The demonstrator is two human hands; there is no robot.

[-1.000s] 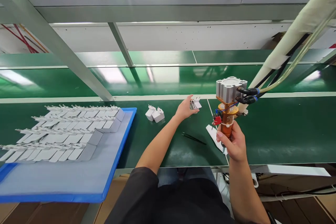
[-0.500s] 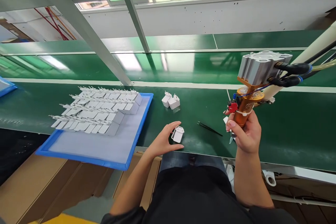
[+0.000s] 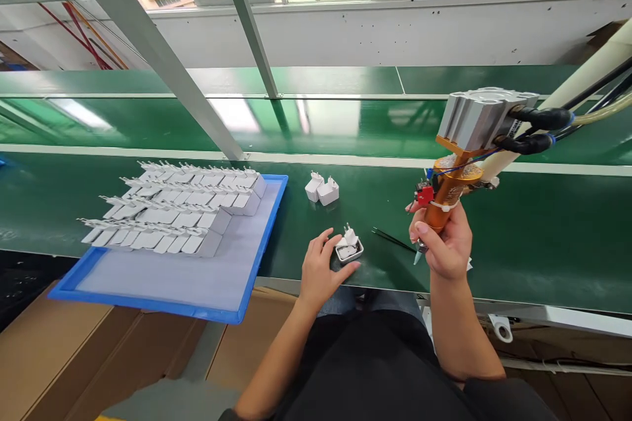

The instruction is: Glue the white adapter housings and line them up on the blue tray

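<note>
My left hand (image 3: pixel 320 270) rests on the green bench near its front edge, fingers curled around a small white charger plug (image 3: pixel 349 248) that lies with its open side and prongs up. My right hand (image 3: pixel 444 245) is wrapped around the orange body of a hanging pneumatic tool (image 3: pixel 457 168) with a silver cylinder block on top and hoses leading up to the right. The tool's tip points down, just right of the plug. Black tweezers (image 3: pixel 394 239) lie on the bench between my two hands.
A blue tray (image 3: pixel 207 289) at the left carries rows of white charger parts (image 3: pixel 182 207). Two more white plugs (image 3: pixel 322 189) stand behind my left hand. A grey slanted frame bar (image 3: pixel 162 59) crosses above the green conveyor (image 3: pixel 345 125).
My left hand brought the plug from the far right of the bench to the front edge and turned it open side up. The tool in my right hand shifted slightly left, toward it.
</note>
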